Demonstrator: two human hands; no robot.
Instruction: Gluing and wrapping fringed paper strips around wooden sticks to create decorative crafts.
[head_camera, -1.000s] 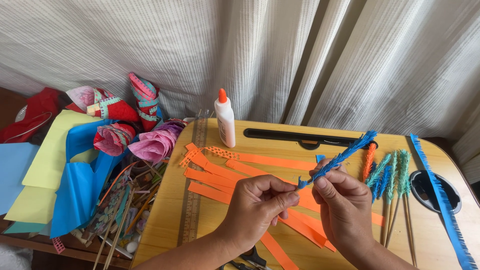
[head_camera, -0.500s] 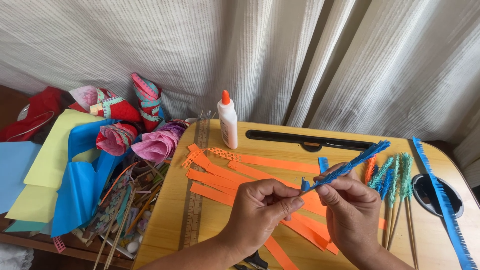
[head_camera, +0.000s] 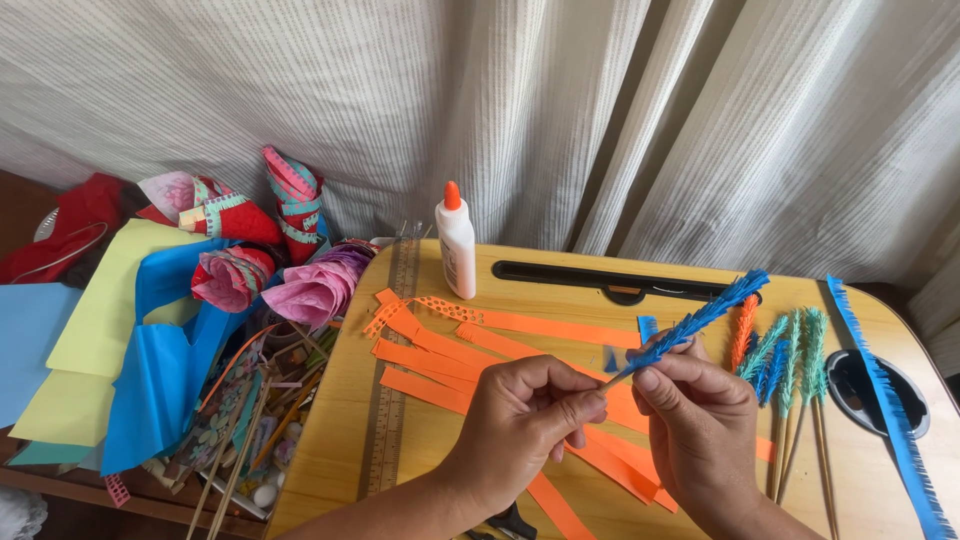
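Home craft corner: small wooden bench (head_camera: 420, 440) against pale pleated curtain (head_camera: 600, 120), glue bottle (head_camera: 456, 245), orange paper strips (head_camera: 520, 340), coloured paper sheets (head_camera: 110, 330) heaped alongside.

Only two hands and their forearms are seen, entering from the lower edge of the view. The left hand (head_camera: 525, 420) is bare: no glove, ring or bracelet is worn on it, and no sleeve is seen along the forearm as far as the edge of the picture. The right hand (head_camera: 700, 430) is likewise bare, with no ring on the fingers that show and no watch or band at the wrist. The fingernails are kept short and unpainted. No markings are seen on either hand. The rest of the body is out of view.
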